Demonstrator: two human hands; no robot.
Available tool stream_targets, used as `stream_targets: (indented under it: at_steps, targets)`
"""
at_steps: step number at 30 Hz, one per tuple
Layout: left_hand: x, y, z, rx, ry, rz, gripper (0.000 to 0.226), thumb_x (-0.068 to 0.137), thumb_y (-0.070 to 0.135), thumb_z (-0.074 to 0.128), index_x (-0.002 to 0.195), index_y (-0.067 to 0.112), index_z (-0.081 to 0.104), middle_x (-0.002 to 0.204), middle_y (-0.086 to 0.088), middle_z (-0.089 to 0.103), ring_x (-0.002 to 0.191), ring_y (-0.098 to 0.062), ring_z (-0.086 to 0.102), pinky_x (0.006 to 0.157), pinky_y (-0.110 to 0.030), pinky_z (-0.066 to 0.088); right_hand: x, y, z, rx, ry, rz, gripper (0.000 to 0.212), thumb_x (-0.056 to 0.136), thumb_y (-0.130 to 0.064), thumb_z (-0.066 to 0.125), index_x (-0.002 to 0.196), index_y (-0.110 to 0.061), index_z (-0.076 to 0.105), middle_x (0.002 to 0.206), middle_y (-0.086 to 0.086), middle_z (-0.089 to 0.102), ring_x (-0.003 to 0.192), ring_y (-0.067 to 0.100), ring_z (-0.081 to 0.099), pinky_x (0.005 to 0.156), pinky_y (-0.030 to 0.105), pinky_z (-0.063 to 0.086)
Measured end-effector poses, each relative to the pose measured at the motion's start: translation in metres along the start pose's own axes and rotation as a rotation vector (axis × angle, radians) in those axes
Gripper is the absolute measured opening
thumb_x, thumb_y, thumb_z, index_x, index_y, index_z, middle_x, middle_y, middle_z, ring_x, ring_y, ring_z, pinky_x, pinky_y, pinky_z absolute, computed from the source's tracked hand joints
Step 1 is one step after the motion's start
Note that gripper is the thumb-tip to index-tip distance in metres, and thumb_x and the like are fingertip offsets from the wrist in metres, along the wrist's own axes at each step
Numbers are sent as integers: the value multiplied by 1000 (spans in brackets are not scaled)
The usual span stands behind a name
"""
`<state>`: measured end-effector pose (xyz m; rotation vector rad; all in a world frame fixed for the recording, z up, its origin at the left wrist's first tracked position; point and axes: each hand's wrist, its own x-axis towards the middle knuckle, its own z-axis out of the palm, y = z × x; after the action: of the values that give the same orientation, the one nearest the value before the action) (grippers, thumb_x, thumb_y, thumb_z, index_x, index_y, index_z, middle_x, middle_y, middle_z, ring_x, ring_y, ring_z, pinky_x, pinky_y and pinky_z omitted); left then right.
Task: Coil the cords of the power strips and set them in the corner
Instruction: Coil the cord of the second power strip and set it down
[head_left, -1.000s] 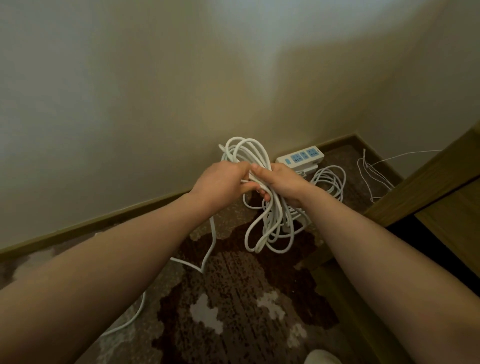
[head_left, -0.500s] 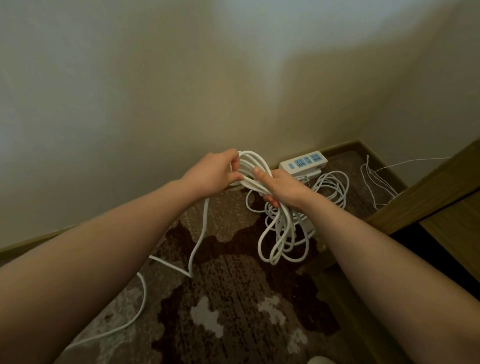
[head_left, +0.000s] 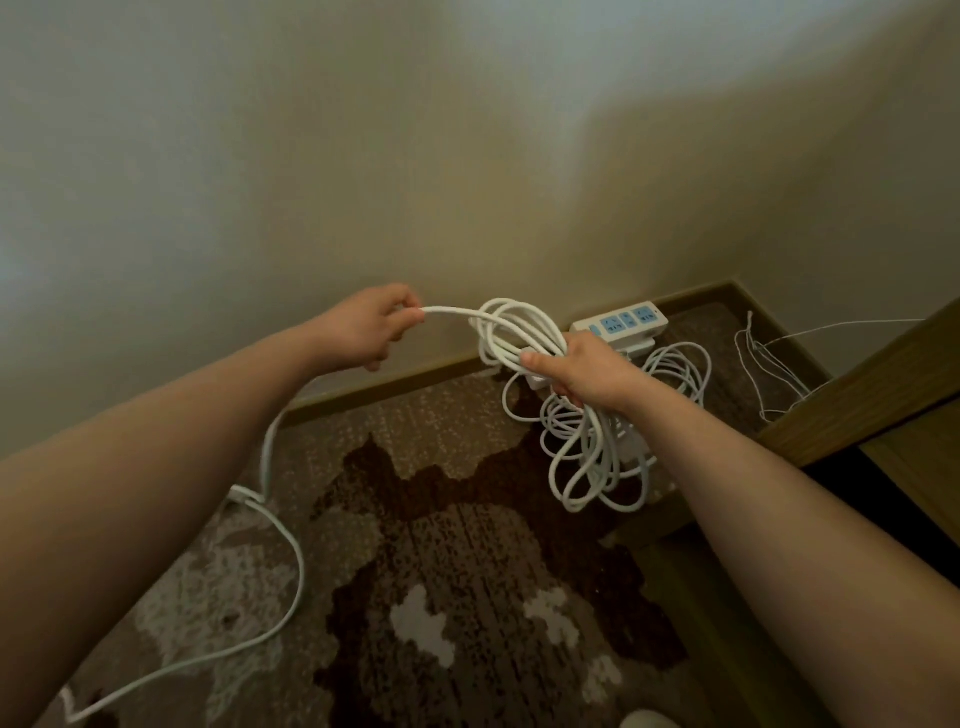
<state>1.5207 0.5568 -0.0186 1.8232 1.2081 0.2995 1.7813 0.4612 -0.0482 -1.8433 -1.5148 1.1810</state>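
The right hand (head_left: 582, 371) grasps the coiled cord (head_left: 524, 332), its loops hanging toward 6 o'clock over the carpet (head_left: 467, 545). The left hand (head_left: 371, 325), at 9 o'clock of the coil, pinches the loose strand. A power strip (head_left: 621, 322) lies in the corner at 2 o'clock, against the baseboard (head_left: 395, 387).

The left hand (head_left: 371, 325) has drawn away from the right hand (head_left: 582, 371), leftward from the power strip (head_left: 621, 323) in the corner; a second ago the two hands were touching at the coil (head_left: 524, 332). A length of cord (head_left: 447, 310) now spans between them (pinched at the left fingertips). The trailing cord on the carpet (head_left: 467, 571) has shifted, its slack looping farther left of the strip.
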Motion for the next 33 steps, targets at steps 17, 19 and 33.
stream_targets:
  at_steps: [17,19,33]
  targets:
    - [-46,-43,-48,474,238,52,27,97,31,47,111,22,68,84,4,64,72,-11,54,63,-28,38,18,16,-10,279,518,210,45,88,-56,64,88,-11,61,62,3,57,55,21,55,55,34,44]
    - [-48,-27,-39,618,-15,51,24,97,33,49,105,24,69,84,5,63,77,-15,55,65,-27,38,19,18,-12,279,579,235,46,88,-56,62,88,-10,62,66,5,59,60,24,58,57,34,43]
    - [-10,41,27,-807,-31,-203,29,102,25,35,75,16,42,40,10,26,30,-3,18,29,-12,15,11,15,-5,168,388,226,55,96,-58,49,81,-7,64,59,8,60,52,22,58,60,35,48]
